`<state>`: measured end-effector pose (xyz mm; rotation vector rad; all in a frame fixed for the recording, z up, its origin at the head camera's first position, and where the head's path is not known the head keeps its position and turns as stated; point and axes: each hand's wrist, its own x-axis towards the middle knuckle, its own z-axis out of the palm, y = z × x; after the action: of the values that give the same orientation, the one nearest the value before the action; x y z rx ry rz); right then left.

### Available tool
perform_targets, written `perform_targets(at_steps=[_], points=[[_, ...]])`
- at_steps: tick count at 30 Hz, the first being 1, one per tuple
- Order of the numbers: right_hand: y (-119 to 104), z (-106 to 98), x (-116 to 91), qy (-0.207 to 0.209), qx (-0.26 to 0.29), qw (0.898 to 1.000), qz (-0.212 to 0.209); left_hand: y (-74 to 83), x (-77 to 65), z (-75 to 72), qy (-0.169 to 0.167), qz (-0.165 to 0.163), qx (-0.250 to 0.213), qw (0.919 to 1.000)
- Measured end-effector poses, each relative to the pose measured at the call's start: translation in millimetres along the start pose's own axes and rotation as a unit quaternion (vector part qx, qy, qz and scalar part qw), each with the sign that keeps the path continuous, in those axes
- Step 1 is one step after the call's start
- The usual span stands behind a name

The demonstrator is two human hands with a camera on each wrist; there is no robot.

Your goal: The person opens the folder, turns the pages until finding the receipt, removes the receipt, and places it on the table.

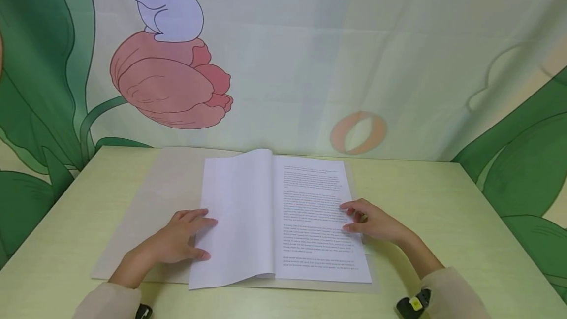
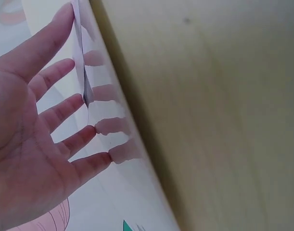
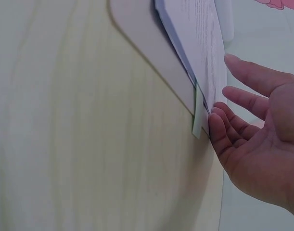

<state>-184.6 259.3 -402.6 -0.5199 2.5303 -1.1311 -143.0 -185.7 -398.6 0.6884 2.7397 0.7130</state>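
An open booklet of printed sheets lies on its spread cover, a smooth pale one, in the head view. Its left page shows a blank side and bows up along the fold. Lines of small print fill the right page. My left hand reaches over the left page's outer edge, fingers spread and fairly straight; the left wrist view shows the fingertips right at the sheet's edge. At the right page's outer edge is my right hand, its fingers loosely bent, with some fingertips against the stacked sheets in the right wrist view.
A light wood-grain table carries the booklet. Behind it hangs a cloth printed with flowers and leaves. A pale green strip sticks out at the booklet's edge beside the right hand. Black straps circle both wrists below the sleeves.
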Motion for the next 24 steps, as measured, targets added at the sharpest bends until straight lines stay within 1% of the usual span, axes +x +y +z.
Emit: perform_targets(at_steps=[8, 15, 20, 24], points=[[4.5, 1.5, 1.4, 0.001, -0.013, 1.0, -0.009, -3.1, -0.4, -2.4, -0.01, -0.007, 0.019, 0.9997], [3.4, 1.6, 1.0, 0.003, -0.008, 1.0, -0.006, -3.1, -0.8, -0.6, 0.006, -0.017, 0.004, 0.9998], [5.2, 2.2, 0.8, 0.009, -0.01, 1.0, -0.012, -4.0, -2.3, 0.2, 0.012, -0.01, 0.004, 0.9999], [7.9, 3.8, 1.0, 0.022, -0.018, 1.0, 0.001, -6.1, -2.9, 0.7, 0.015, -0.005, 0.009, 0.9998]])
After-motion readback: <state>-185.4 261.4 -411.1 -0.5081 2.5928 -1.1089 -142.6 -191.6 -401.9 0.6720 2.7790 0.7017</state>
